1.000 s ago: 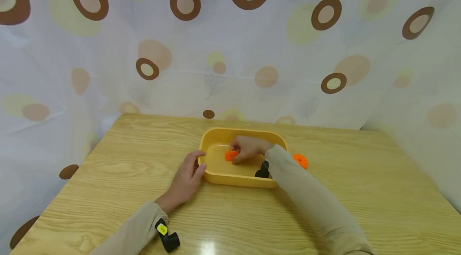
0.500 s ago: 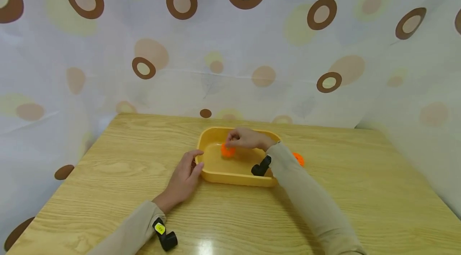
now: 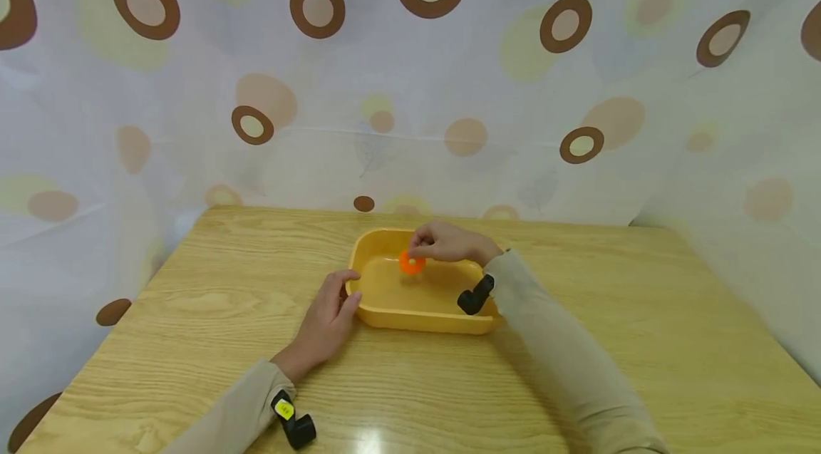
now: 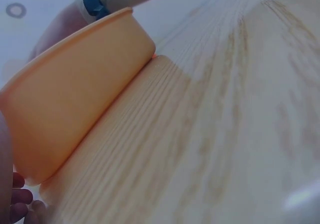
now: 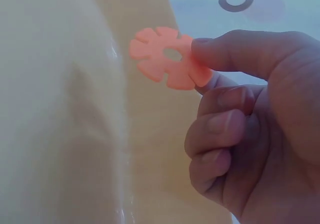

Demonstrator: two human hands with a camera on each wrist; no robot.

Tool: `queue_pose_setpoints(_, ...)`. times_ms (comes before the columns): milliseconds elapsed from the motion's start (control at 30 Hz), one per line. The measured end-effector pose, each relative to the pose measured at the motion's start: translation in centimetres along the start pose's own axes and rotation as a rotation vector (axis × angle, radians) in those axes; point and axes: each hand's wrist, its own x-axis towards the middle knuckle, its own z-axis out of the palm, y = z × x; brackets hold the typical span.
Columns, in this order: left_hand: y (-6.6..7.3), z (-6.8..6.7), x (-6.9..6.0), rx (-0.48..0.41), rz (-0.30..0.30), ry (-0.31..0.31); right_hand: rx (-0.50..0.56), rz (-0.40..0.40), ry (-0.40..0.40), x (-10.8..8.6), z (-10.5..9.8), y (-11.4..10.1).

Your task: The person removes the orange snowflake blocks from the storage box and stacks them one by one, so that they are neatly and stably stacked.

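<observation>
A yellow plastic basin (image 3: 417, 322) with rounded corners stands on the wooden table. At its left end my left hand (image 3: 323, 322) grips the rim, thumb and index finger at the edge; other fingertips show curled beside the wall (image 4: 75, 103) in the left wrist view. Over the basin, my right hand (image 3: 449, 241) pinches an orange snowflake disc (image 5: 156, 62) between thumb and index finger. Notches run around the disc's edge, and it has a hole in the centre. It hangs tilted above the basin floor, apart from it. The remaining right fingers curl toward the palm.
Black wrist cameras sit on both sleeves; the right one (image 3: 476, 295) hangs over the basin's right part, the left one (image 3: 295, 420) above the table (image 3: 410, 390). A patterned cloth (image 3: 308, 176) closes off the back.
My right hand has lifted the orange snowflake disc off the basin floor. The orange piece beside the basin's right end is now hidden by my right arm. My left hand stays on the rim.
</observation>
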Motion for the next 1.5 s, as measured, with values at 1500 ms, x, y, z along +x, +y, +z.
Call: queue_pose_setpoints(1500, -0.1, 0.0, -0.1, -0.007, -0.009, 0.003, 0.173, -0.079, 0.568, -11.9, -1.3, 5.6)
